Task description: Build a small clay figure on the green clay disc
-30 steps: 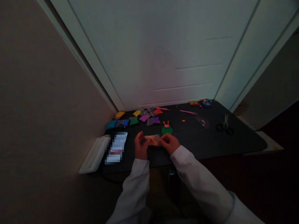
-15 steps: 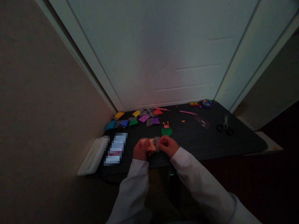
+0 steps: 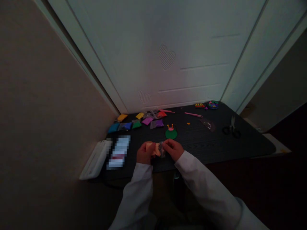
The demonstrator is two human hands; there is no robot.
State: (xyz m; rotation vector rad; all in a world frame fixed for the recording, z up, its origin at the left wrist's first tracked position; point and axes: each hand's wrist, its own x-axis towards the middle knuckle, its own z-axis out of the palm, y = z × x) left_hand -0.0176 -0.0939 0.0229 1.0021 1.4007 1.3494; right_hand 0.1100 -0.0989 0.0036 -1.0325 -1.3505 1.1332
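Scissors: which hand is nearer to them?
Right. The right hand is left of the scissors, at one end of the bag; the left hand is farther left, at the other end.

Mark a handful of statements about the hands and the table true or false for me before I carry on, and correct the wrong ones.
1. The left hand grips the peach packet. True.
2. The right hand holds the scissors. False: they lie on the right part of the table, and that hand is at the packet's clear end.
3. The green disc lies just beyond the hands. True.
4. The purple packet rests on top of the green disc. False: it lies on the table, to the disc's left and farther back.
5. The red packet is farther from the person than the purple one. True.
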